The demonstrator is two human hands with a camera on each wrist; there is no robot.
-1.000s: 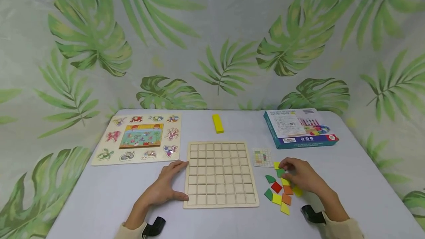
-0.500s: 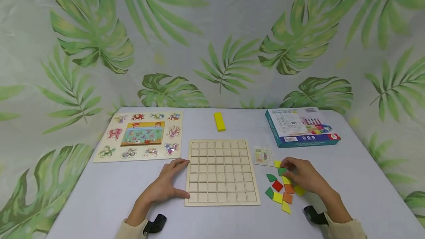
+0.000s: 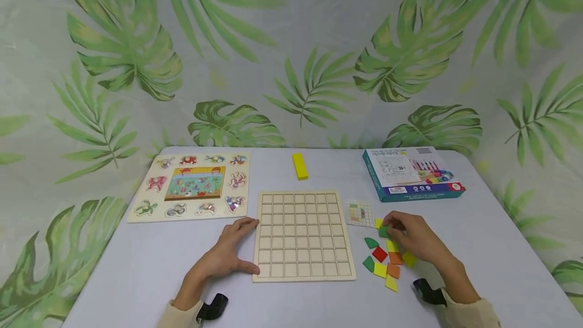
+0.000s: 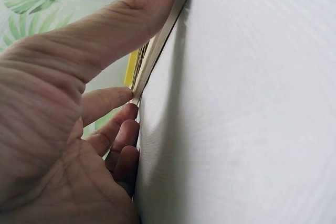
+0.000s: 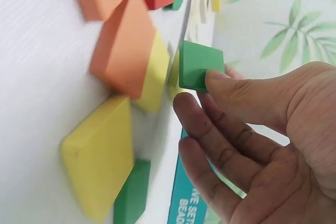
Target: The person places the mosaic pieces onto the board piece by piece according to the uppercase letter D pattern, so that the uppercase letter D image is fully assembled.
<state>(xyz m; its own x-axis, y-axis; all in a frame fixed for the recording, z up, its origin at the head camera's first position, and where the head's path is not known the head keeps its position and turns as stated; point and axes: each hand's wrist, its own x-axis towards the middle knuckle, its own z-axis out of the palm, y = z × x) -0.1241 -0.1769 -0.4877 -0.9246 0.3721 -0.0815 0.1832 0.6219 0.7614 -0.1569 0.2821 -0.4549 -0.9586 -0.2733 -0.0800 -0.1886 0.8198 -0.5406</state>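
Note:
In the head view a wooden grid board point(image 3: 304, 279) lies in the middle of the table. My left hand point(image 3: 224, 257) rests along its left edge, thumb near the front corner and fingertips farther back; the left wrist view shows thumb point(image 4: 131, 17) and fingers against the board's side. My right hand point(image 3: 415, 239) pinches a green square tile point(image 5: 198, 65) between thumb and fingers, raised over the loose pieces. Beneath and beside it lie a red tile point(image 3: 379, 253), orange tiles point(image 3: 393, 271), yellow pieces point(image 3: 380, 269) and green pieces point(image 3: 371, 243).
A small pattern card point(image 3: 360, 213) lies right of the board. Behind stand a flat box point(image 3: 416, 190) at the right and a yellow block point(image 3: 299, 166) in the centre. A sea-animal puzzle board point(image 3: 186, 212) lies at the back left.
My right hand has lifted the green square tile a little from among the loose pieces. The left hand stays at the board's edge.

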